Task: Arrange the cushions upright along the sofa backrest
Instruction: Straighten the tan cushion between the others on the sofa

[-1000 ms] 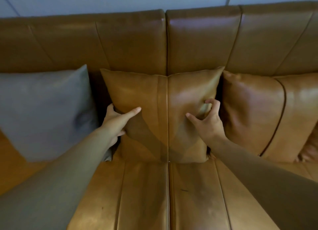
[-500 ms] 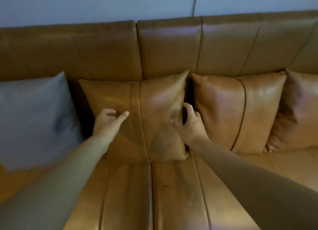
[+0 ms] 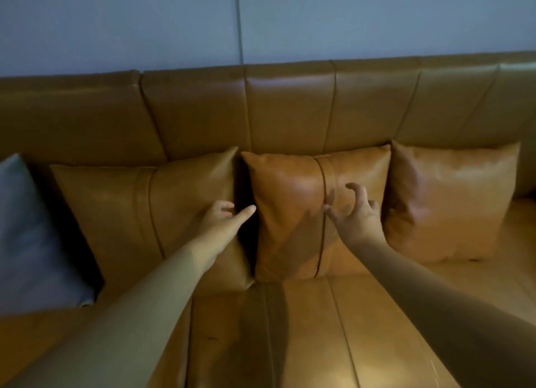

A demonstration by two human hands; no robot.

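Three tan leather cushions stand upright against the sofa backrest (image 3: 290, 106): a left one (image 3: 130, 213), a middle one (image 3: 290, 210) and a right one (image 3: 452, 202). A grey cushion (image 3: 26, 242) leans at the far left. My left hand (image 3: 223, 216) is open, its fingers reaching across the dark gap between the left and middle tan cushions. My right hand (image 3: 355, 213) is open with curled fingers, hovering over the right half of the middle cushion. Neither hand grips anything.
The tan leather seat (image 3: 304, 329) stretches in front of the cushions. A blue-grey wall (image 3: 261, 22) rises behind the backrest. The sofa continues past the right cushion to the frame's edge.
Both hands have left the tan cushion they were on and shifted right to its neighbour. The view has swung right and pulled back, bringing a third tan cushion fully into sight.
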